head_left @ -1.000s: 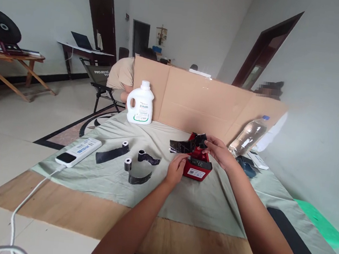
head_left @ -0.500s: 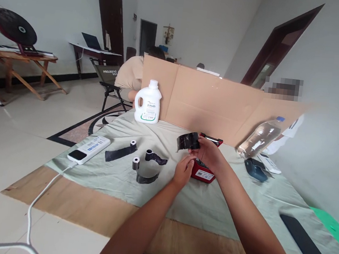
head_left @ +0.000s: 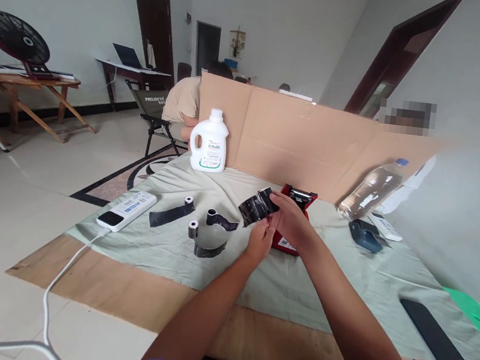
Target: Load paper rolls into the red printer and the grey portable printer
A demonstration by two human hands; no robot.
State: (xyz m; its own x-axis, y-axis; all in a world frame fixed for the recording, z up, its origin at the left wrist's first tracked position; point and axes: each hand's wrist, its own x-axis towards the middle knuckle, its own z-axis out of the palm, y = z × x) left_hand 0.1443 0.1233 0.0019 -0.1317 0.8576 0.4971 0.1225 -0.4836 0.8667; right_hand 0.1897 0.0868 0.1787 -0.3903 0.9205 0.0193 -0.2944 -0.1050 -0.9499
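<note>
A roll of black film [head_left: 256,207] with a loose strip is held up over the cloth by both hands. My right hand [head_left: 290,216] is closed around its right end. My left hand [head_left: 260,237] pinches it from below, its fingertips partly hidden. Behind my right hand stands a red device [head_left: 297,198] with its lid raised, partly covered by the hand. Left of my hands, three small rolls with dark strips lie on the cloth: one with a long straight strip [head_left: 172,214], one with a short curled strip [head_left: 222,222], one nearer with a curved strip [head_left: 193,229].
A white power bank [head_left: 127,211] with a cable lies left. A white jug [head_left: 209,145] stands before a cardboard screen [head_left: 288,133]. Right are a clear bottle [head_left: 372,192], a dark blue device [head_left: 365,236] and a black slab [head_left: 442,344]. People sit behind the cardboard.
The black roll has shifted left and tilted, and my right hand has moved left with it. More of the red device's raised lid shows.
</note>
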